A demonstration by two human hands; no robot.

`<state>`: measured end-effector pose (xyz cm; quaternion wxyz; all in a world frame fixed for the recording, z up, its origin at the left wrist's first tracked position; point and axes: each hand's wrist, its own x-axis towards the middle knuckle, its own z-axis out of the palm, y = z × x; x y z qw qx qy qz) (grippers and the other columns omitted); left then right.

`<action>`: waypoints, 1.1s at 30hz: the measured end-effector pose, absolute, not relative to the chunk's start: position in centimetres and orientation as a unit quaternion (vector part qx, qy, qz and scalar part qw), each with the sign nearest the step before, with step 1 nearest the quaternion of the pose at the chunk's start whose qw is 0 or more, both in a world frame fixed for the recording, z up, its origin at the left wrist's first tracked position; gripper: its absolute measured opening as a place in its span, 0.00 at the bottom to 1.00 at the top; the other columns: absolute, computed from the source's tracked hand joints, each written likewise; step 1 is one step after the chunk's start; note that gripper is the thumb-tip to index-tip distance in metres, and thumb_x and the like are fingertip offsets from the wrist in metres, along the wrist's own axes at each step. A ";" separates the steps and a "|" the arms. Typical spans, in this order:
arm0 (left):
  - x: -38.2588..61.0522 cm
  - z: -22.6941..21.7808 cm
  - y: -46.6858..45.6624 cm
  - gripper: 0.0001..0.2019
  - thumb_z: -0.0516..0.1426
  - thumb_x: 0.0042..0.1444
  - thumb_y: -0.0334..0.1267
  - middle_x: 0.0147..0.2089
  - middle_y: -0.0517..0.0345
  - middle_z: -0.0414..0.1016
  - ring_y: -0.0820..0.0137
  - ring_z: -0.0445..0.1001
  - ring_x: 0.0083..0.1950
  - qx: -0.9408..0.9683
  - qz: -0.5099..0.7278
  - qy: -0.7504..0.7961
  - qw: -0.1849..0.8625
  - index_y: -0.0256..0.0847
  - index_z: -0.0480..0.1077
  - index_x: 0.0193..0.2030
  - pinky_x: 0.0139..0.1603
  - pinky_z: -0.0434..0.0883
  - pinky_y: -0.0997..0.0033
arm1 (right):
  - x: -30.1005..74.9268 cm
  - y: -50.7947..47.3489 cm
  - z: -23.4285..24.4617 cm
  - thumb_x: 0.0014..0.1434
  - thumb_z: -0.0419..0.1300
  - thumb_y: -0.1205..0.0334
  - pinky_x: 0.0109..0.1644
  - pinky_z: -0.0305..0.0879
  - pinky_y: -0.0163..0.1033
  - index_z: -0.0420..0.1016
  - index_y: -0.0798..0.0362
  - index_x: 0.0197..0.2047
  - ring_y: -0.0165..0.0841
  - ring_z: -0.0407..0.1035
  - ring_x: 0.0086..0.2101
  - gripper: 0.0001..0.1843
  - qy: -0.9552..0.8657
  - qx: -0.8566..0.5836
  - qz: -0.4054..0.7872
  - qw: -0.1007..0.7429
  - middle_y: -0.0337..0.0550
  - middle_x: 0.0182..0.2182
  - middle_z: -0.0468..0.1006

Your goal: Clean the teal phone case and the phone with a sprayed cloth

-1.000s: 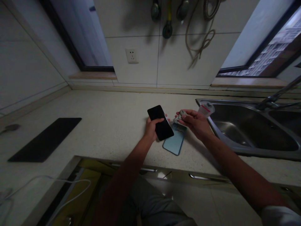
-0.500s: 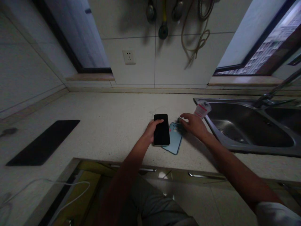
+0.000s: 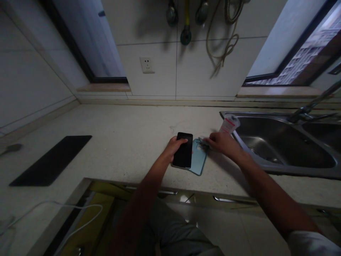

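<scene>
My left hand (image 3: 176, 147) is closed around a black smartphone (image 3: 183, 153), with the thumb lying across its dark screen. Partly under the phone, a light blue phone case (image 3: 198, 161) lies on the countertop, its left side covered. At the case's upper right corner is my right hand (image 3: 220, 142), fingers pinched together. Something small and greyish shows at those fingertips, too blurred to name. A clear plastic cup with red print (image 3: 229, 123) lies tipped just behind the right hand, beside the sink.
To the right is a steel double sink (image 3: 282, 170) with a faucet (image 3: 301, 113). A black flat board (image 3: 50, 161) lies on the countertop (image 3: 128, 142) at left, near a white cable (image 3: 53, 203). Pipes and a hose (image 3: 221, 53) hang on the wall above a socket (image 3: 147, 65).
The phone in my left hand has come slightly down and tilted the other way. My right hand's fingers have drawn closer together over the case's corner.
</scene>
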<state>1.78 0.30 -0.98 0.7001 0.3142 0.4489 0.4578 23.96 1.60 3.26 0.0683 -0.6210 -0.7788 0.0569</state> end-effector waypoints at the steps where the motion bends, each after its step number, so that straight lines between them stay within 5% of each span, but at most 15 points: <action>1: 1.8 -1.1 0.3 0.18 0.67 0.44 0.37 0.29 0.55 0.77 0.59 0.78 0.28 0.316 0.459 0.451 0.697 0.42 0.66 0.41 0.35 0.76 0.52 | 24.1 1.5 3.4 0.67 0.52 0.47 0.30 0.63 0.40 0.79 0.54 0.28 0.39 0.75 0.26 0.25 -0.780 -0.619 0.081 0.041 0.51 0.23 0.80; 6: 1.9 -1.3 0.1 0.20 0.68 0.44 0.39 0.31 0.54 0.78 0.60 0.78 0.28 0.343 0.446 0.447 0.695 0.43 0.66 0.42 0.35 0.75 0.54 | 24.3 1.4 2.2 0.65 0.54 0.41 0.27 0.62 0.38 0.75 0.53 0.21 0.35 0.72 0.19 0.30 -0.792 -0.593 0.148 0.006 0.47 0.14 0.74; 10: 1.9 -1.1 0.0 0.18 0.67 0.45 0.38 0.33 0.53 0.78 0.63 0.78 0.31 0.379 0.442 0.460 0.671 0.41 0.69 0.43 0.37 0.74 0.59 | 23.1 1.2 0.3 0.61 0.62 0.48 0.31 0.65 0.39 0.81 0.54 0.37 0.41 0.78 0.29 0.17 -0.805 -0.586 0.082 0.039 0.51 0.26 0.82; 14: 1.9 -1.2 0.2 0.13 0.65 0.46 0.36 0.33 0.53 0.78 0.66 0.75 0.32 0.401 0.453 0.477 0.638 0.40 0.72 0.40 0.37 0.71 0.65 | 21.6 0.8 -0.7 0.63 0.59 0.58 0.36 0.66 0.40 0.79 0.58 0.44 0.43 0.78 0.35 0.13 -0.817 -0.562 0.093 0.091 0.57 0.35 0.84; 22: 2.0 -1.7 0.9 0.11 0.64 0.44 0.30 0.33 0.57 0.77 0.66 0.75 0.33 0.386 0.541 0.513 0.543 0.40 0.73 0.37 0.41 0.71 0.65 | 20.5 1.5 -1.9 0.54 0.58 0.64 0.27 0.62 0.35 0.77 0.59 0.49 0.31 0.69 0.22 0.19 -0.708 -0.534 0.361 0.289 0.40 0.23 0.78; 27: 1.7 -2.1 1.3 0.11 0.65 0.45 0.32 0.37 0.55 0.78 0.64 0.76 0.39 0.422 0.566 0.520 0.480 0.40 0.74 0.38 0.44 0.70 0.66 | 18.4 0.8 -3.0 0.49 0.61 0.59 0.26 0.62 0.35 0.70 0.55 0.52 0.31 0.68 0.23 0.25 -0.535 -0.473 0.558 0.424 0.35 0.25 0.76; 33: 1.7 -2.3 1.3 0.16 0.68 0.44 0.34 0.49 0.50 0.74 0.61 0.74 0.51 0.444 0.585 0.578 0.355 0.42 0.76 0.41 0.58 0.67 0.62 | 17.0 -0.3 -2.7 0.42 0.67 0.63 0.33 0.70 0.39 0.69 0.50 0.46 0.33 0.73 0.28 0.25 -0.380 -0.443 0.633 0.508 0.37 0.30 0.79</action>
